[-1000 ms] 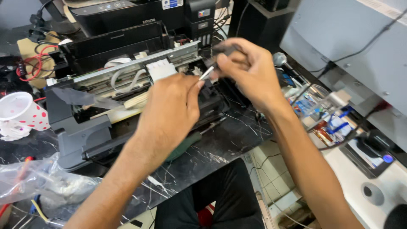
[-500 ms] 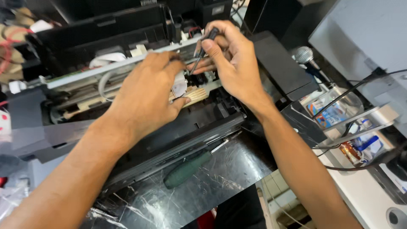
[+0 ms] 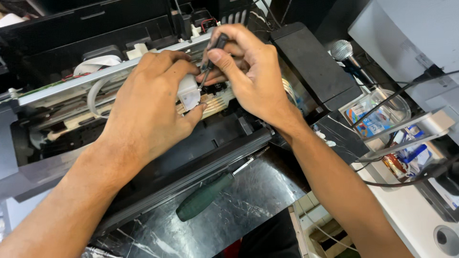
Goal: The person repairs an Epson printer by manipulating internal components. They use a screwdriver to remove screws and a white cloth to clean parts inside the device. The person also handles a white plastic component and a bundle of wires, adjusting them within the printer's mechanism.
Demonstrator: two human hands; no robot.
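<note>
At the far left the opened printer (image 3: 57,143) runs out of frame, its left end cut off and its dark inside hard to read; a white ribbon cable (image 3: 98,71) loops behind a metal rail (image 3: 110,71), partly hidden by the wrist; the left hand (image 3: 143,110) lies over the middle of the mechanism and covers much of it, its thumb and forefinger pinched on a small white part (image 3: 189,93), of which only the front face shows; below it, a green-handled screwdriver (image 3: 205,196) lies on the dark marble tabletop (image 3: 258,200), its long axis slanting from lower left to upper right, its metal tip pointing up and right under the printer's front edge; the right hand (image 3: 248,76) is curled closed round a slim black screwdriver (image 3: 210,59), whose handle is mostly buried in the fingers; its shaft slopes from upper right down to lower left, tip at the white part, the very end too small to make out; further right, a microphone (image 3: 340,50) and a clear tub (image 3: 382,112) sit among cables, their contents blurred.
</note>
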